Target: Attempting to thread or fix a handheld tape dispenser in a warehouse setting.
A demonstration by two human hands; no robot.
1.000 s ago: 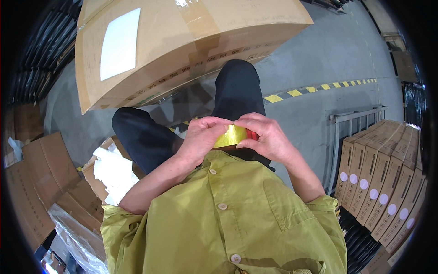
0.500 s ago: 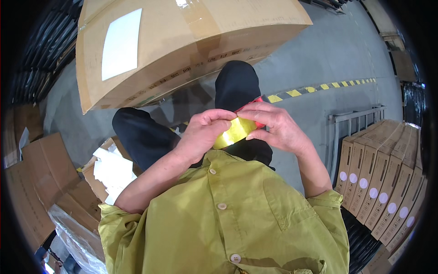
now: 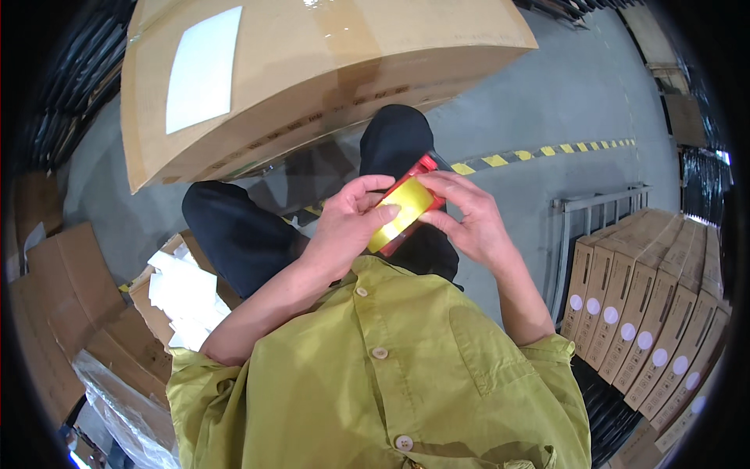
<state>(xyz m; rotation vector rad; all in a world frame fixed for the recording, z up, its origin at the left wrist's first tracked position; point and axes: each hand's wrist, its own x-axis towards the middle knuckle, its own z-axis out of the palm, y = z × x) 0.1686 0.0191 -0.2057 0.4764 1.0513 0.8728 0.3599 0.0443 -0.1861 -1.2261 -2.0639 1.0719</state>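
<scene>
Between my hands, above my lap, is a red tape dispenser [image 3: 426, 164] carrying a roll of yellowish packing tape [image 3: 404, 209]. My left hand [image 3: 351, 216] grips the roll from the left, its thumb lying on the tape's shiny surface. On the other side my right hand [image 3: 467, 213] is closed on the dispenser, thumb below and fingers above. Part of the dispenser's red body shows along the roll's upper edge and below it; the rest is hidden by the tape and my fingers.
A large cardboard box [image 3: 312, 86] with a white sheet [image 3: 205, 70] on it stands ahead of my knees. White papers [image 3: 183, 293] fill an open carton at left. Flat cartons [image 3: 648, 313] stand in a row at right beside a metal rack [image 3: 601, 205]. Striped tape [image 3: 516, 158] marks the floor.
The roll and dispenser have tilted, and more of the red body now shows above and below the tape. My left thumb has moved onto the tape's face.
</scene>
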